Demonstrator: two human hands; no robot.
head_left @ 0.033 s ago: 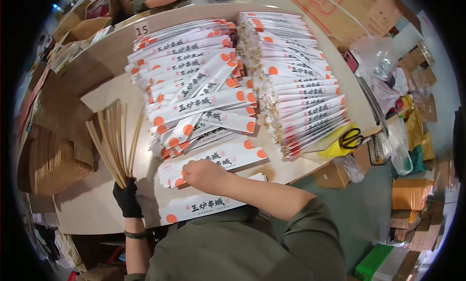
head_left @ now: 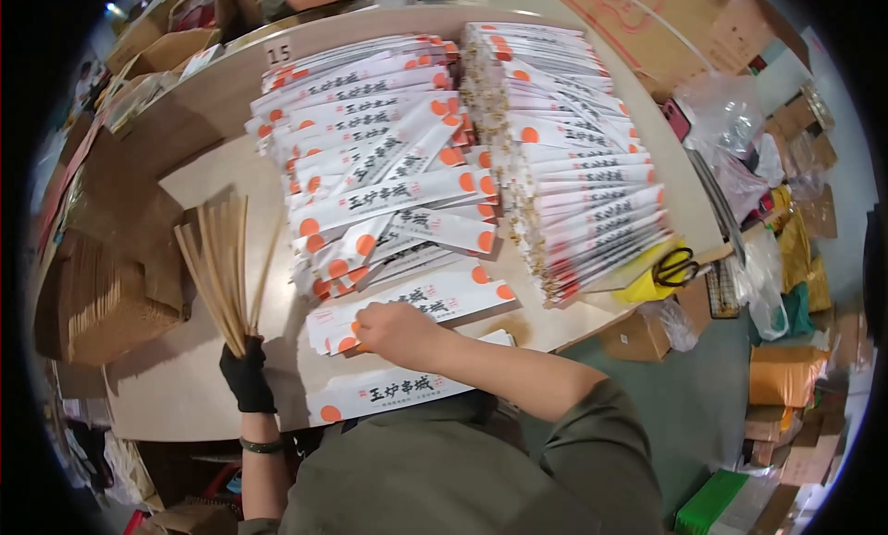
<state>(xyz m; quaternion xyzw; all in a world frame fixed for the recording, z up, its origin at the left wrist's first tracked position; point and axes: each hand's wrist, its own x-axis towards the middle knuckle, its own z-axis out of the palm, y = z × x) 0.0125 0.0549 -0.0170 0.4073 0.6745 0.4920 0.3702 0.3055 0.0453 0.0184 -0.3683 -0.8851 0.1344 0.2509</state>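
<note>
Chopsticks [head_left: 222,267], bare wood, one fanned bundle: gripped at the lower ends by the left hand [head_left: 246,376], which wears a black glove and is closed tight around them; tips spread upward over the table [head_left: 185,387].

Right hand [head_left: 396,330], bare: fingers curled together, pinching the near end of a white paper sleeve [head_left: 416,306] with orange dots, which lies flat on the table just right of the bundle.

Second sleeve [head_left: 388,393], same kind: flat at the table's near edge, below the right hand.

Loose sleeves [head_left: 370,165], large heap: overlapping, centre of the table beyond the hands.

Filled sleeves [head_left: 583,156], long stacked row: right of the heap, touching it.

Scissors [head_left: 677,267], black handles: on a yellow item at the table's right edge.

Cardboard boxes [head_left: 786,373] and plastic bags [head_left: 731,119]: on the floor, right side.
</note>
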